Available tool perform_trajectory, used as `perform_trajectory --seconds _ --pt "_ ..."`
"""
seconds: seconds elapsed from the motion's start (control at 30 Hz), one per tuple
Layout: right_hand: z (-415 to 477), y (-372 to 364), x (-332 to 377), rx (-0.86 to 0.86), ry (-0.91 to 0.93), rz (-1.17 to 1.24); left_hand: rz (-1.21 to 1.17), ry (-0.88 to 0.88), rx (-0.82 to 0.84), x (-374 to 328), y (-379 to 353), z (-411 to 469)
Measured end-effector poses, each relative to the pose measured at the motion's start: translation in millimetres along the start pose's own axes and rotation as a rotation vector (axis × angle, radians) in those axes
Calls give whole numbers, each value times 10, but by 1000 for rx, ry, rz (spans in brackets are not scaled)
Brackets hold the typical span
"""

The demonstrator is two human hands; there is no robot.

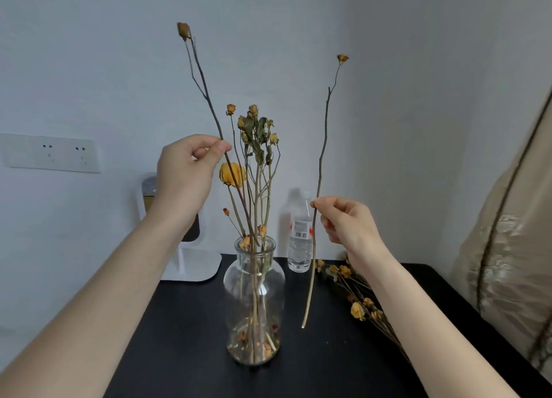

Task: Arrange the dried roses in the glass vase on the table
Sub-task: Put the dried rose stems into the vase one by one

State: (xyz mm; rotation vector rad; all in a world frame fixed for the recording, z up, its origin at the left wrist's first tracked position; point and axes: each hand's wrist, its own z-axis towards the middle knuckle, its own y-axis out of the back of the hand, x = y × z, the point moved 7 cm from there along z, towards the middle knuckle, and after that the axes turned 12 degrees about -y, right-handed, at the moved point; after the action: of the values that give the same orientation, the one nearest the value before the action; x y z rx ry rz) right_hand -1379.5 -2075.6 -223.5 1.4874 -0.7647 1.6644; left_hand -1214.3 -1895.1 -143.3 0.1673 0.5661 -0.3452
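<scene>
A clear glass vase [254, 290] stands on the black table [185, 338] and holds several dried yellow roses [257, 135]. My left hand [185, 173] pinches a long dried rose stem [206, 87] whose lower end sits inside the vase neck; its bud is high at the upper left. To the right of the vase, my right hand [346, 221] pinches a second long rose stem [321, 158] upright in the air, its cut end hanging just above the table. A bundle of loose dried roses [355, 296] lies on the table under my right forearm.
A plastic water bottle [300, 236] stands behind the vase near the wall. A white stand [191, 263] sits at the table's back left. A wall socket panel [50, 152] is on the left wall. Beige fabric [507, 248] hangs at the right edge.
</scene>
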Motion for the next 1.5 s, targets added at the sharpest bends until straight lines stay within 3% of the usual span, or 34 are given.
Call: perform_trajectory --seconds 0.27,0.63,1.17,1.27,1.37,1.5 --pt "18 -56 22 9 8 -3 34 56 90 313 -179 -175" --pt "24 -141 -20 32 -6 4 117 -20 176 384 -232 -272" --pt "18 -141 -147 32 -49 -9 252 92 562 543 -493 -674" --pt "8 -145 -173 39 -56 -6 280 80 511 543 -420 -693" --pt "12 -134 -182 34 -58 -6 296 48 338 561 -278 -724" --pt "18 -130 -155 29 -40 -5 294 112 233 737 -195 -903"
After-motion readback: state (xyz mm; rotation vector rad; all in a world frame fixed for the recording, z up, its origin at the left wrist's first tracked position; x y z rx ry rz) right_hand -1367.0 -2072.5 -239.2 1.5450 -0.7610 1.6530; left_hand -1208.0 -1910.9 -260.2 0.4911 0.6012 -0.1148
